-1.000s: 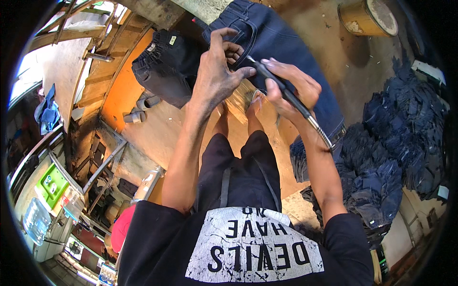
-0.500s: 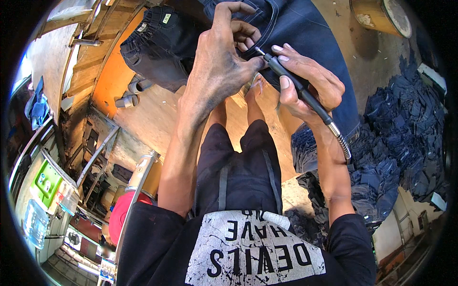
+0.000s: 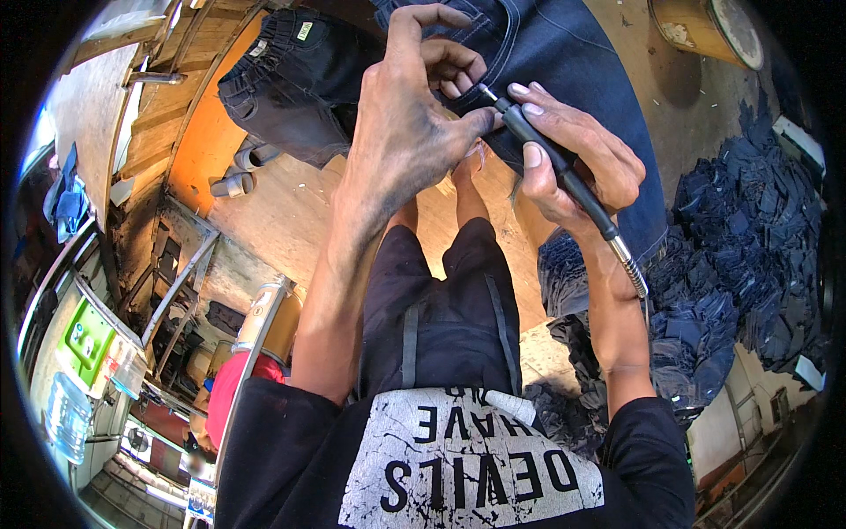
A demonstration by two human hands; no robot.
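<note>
Dark blue denim jeans with pale seam stitching hang in front of me at the top of the view. My left hand is at their left edge, fingers curled against the cloth and thumb stretched toward the right. A slim black rotary tool handpiece with a metal spring sleeve at its rear lies in my right hand, gripped between thumb and fingers. Its thin metal tip points up-left at the denim seam, close to my left fingertips. Whether the tip touches the cloth I cannot tell.
More dark trousers hang at the upper left, beside sandals on the floor. A large heap of dark denim pieces fills the right side. A drum stands at the upper right. A person in red is at the lower left.
The handpiece and my right hand have shifted slightly right. The denim's seam has moved a little to the right too, while my left hand keeps nearly the same pose.
</note>
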